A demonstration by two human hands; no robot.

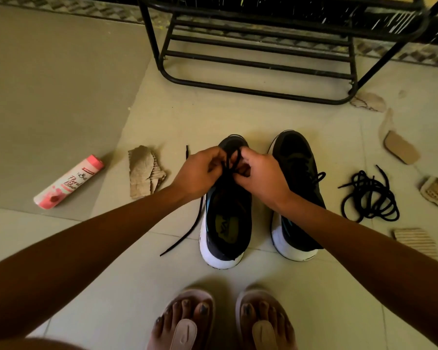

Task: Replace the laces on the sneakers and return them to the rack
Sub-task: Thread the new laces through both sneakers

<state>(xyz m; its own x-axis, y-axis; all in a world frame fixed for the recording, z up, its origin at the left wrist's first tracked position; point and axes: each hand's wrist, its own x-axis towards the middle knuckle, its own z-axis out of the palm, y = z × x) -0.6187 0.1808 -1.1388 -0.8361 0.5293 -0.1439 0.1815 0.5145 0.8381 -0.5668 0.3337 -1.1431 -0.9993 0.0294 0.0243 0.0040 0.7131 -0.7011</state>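
Two black sneakers with white soles stand side by side on the floor, toes pointing away from me. Over the left sneaker (225, 223), my left hand (200, 173) and my right hand (261, 175) both pinch its black lace (232, 161) above the tongue. One loose end of that lace (187, 233) trails on the tile to the left of the shoe. The right sneaker (297, 193) is laced and tied. A heap of loose black laces (369, 195) lies to its right. The black metal shoe rack (258, 54) stands behind the sneakers.
A pink spray can (68, 183) lies on the floor at the left. Torn cardboard pieces (144, 170) are scattered left and right of the shoes. My sandalled feet (223, 322) are at the bottom edge.
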